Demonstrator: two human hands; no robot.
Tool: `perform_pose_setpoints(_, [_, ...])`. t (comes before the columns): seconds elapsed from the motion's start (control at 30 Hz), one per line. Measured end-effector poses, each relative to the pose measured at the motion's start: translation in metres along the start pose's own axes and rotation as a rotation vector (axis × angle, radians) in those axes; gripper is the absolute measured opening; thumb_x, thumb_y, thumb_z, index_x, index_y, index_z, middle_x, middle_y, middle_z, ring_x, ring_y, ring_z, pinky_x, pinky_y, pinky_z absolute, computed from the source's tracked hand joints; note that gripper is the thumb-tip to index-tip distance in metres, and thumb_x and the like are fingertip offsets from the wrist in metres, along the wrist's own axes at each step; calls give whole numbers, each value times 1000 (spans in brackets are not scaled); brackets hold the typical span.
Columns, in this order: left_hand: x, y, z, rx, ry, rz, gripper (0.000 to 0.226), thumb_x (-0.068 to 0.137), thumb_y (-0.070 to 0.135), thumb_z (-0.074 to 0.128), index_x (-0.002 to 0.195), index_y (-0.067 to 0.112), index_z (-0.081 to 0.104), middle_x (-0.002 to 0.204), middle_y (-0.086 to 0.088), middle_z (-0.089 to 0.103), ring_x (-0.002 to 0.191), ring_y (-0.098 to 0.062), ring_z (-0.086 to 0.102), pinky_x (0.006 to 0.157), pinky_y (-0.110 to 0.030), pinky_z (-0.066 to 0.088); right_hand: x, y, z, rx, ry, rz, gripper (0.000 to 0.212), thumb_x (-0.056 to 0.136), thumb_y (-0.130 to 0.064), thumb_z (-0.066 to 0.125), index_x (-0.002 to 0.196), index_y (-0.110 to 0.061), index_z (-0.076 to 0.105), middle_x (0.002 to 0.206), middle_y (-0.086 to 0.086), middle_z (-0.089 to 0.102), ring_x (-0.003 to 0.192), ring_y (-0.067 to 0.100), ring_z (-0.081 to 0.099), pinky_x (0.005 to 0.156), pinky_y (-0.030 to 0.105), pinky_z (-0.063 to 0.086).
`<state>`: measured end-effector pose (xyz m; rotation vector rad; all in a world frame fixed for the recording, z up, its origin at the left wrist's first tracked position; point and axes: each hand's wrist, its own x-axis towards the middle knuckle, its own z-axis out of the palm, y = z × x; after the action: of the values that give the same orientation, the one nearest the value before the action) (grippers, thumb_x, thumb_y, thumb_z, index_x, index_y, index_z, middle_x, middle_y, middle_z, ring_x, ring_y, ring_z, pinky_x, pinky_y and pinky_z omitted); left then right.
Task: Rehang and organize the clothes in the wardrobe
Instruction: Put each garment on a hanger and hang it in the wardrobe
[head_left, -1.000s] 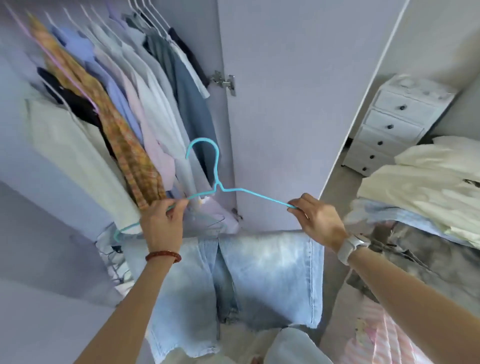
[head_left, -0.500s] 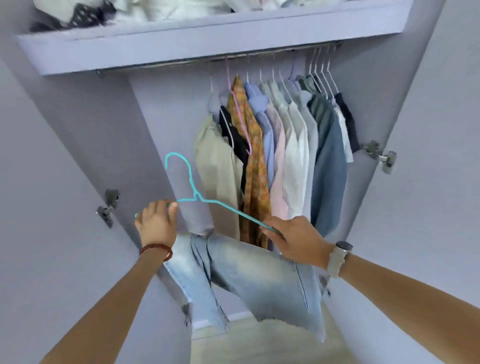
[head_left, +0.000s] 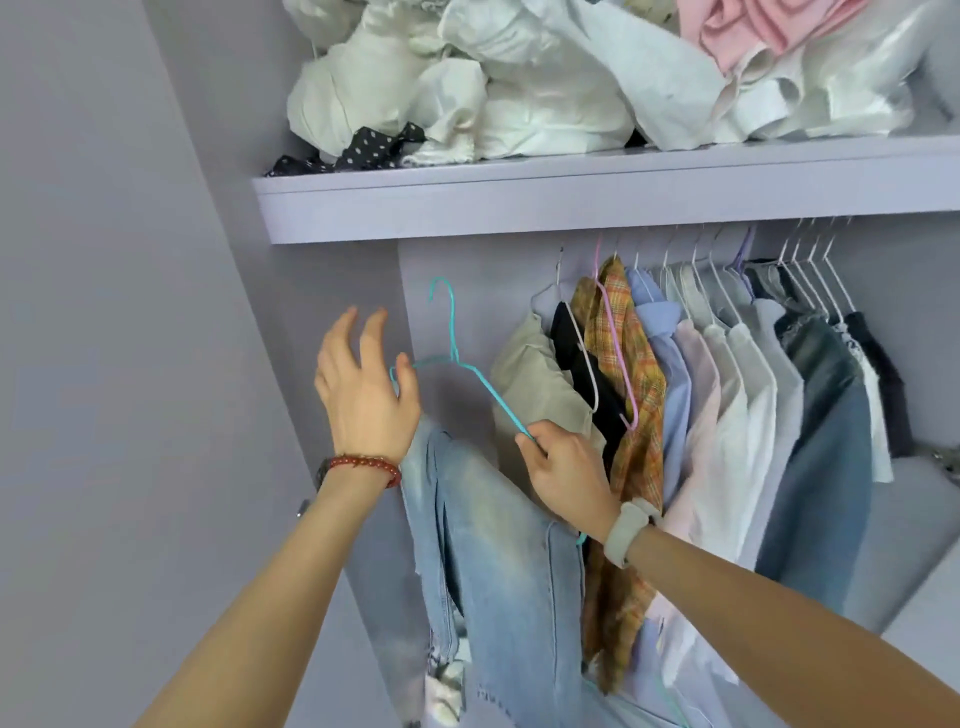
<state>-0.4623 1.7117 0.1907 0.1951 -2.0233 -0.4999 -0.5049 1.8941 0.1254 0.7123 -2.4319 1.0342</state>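
Light blue jeans (head_left: 498, 561) hang folded over the bar of a teal wire hanger (head_left: 451, 332), held up inside the wardrobe left of the hanging row. My right hand (head_left: 563, 475) grips the hanger's right arm. My left hand (head_left: 363, 387) is at the hanger's left corner with fingers spread and straight; its thumb touches the wire. The hook points up, below the shelf. The rail is hidden behind the shelf edge (head_left: 597, 208).
A row of hung clothes (head_left: 727, 405) fills the rail's right part: beige, black, orange plaid, blue, pink, white and denim pieces. Crumpled white and pink clothes (head_left: 545, 78) pile on the top shelf. The wardrobe's lilac side wall (head_left: 130, 312) is at the left.
Both hands lifted the hanger with the jeans higher toward the shelf. My left hand let go of its grip and spread its fingers. The view tilted up, showing the top shelf.
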Motion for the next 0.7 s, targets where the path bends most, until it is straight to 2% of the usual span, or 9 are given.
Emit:
perform_pose_setpoints(0.07, [23, 3, 6, 21, 43, 102, 52, 82, 13, 50, 133, 10, 43, 144, -23, 30, 133, -43, 27, 101, -56, 29, 22, -6, 11, 45, 53, 73, 30, 92, -18, 49, 63, -14, 47, 50, -1, 45, 58, 27, 47, 55, 29, 28])
perform_pose_setpoints(0.13, [43, 10, 13, 87, 77, 227, 59, 80, 13, 51, 137, 15, 37, 148, -23, 25, 136, -41, 19, 105, -55, 25, 45, -8, 18, 38, 114, 134, 41, 91, -18, 50, 55, -26, 31, 47, -8, 34, 55, 24, 43, 53, 30, 29])
perform_pose_setpoints(0.23, [70, 18, 31, 202, 73, 333, 64, 83, 23, 47, 143, 21, 27, 150, -21, 21, 138, -41, 14, 110, -55, 11, 73, -5, 24, 20, 221, 227, 45, 89, -22, 50, 53, -29, 25, 48, -9, 33, 56, 28, 47, 54, 37, 39])
perform_pose_setpoints(0.3, [81, 14, 47, 242, 42, 362, 64, 85, 29, 44, 145, 21, 23, 151, -21, 20, 138, -42, 13, 110, -57, 11, 89, -3, 26, 21, 242, 278, 42, 90, -25, 47, 54, -29, 26, 50, -6, 37, 57, 29, 49, 52, 38, 41])
perform_pose_setpoints(0.37, [86, 5, 61, 276, 17, 374, 65, 85, 32, 44, 145, 22, 20, 151, -19, 19, 138, -40, 10, 109, -60, 14, 104, -2, 27, 57, 264, 298, 37, 92, -22, 46, 57, -27, 34, 53, 0, 44, 58, 28, 49, 52, 31, 33])
perform_pose_setpoints(0.43, [87, -2, 69, 315, 34, 387, 67, 85, 34, 45, 146, 24, 19, 152, -17, 19, 138, -38, 7, 107, -61, 11, 119, -1, 28, 57, 282, 317, 27, 94, -18, 45, 69, -9, 54, 63, 9, 57, 64, 31, 54, 55, 26, 27])
perform_pose_setpoints(0.47, [88, -4, 71, 321, 44, 392, 68, 84, 34, 47, 146, 24, 18, 152, -17, 20, 138, -37, 7, 106, -62, 9, 127, 2, 30, 38, 283, 345, 25, 94, -18, 44, 80, -2, 58, 72, 15, 62, 70, 33, 57, 55, 26, 28])
perform_pose_setpoints(0.57, [90, -5, 74, 307, 63, 404, 72, 82, 34, 51, 146, 25, 18, 152, -15, 17, 138, -38, 7, 105, -64, 9, 140, 15, 41, -21, 271, 463, 27, 95, -21, 42, 98, 1, 57, 90, 23, 65, 84, 38, 60, 61, 33, 39])
perform_pose_setpoints(0.7, [91, -9, 76, 302, 57, 416, 76, 80, 33, 55, 146, 25, 17, 151, -13, 13, 138, -38, 6, 105, -64, 9, 136, 27, 56, -87, 236, 519, 30, 96, -24, 39, 109, -2, 53, 94, 23, 64, 90, 39, 59, 69, 40, 45])
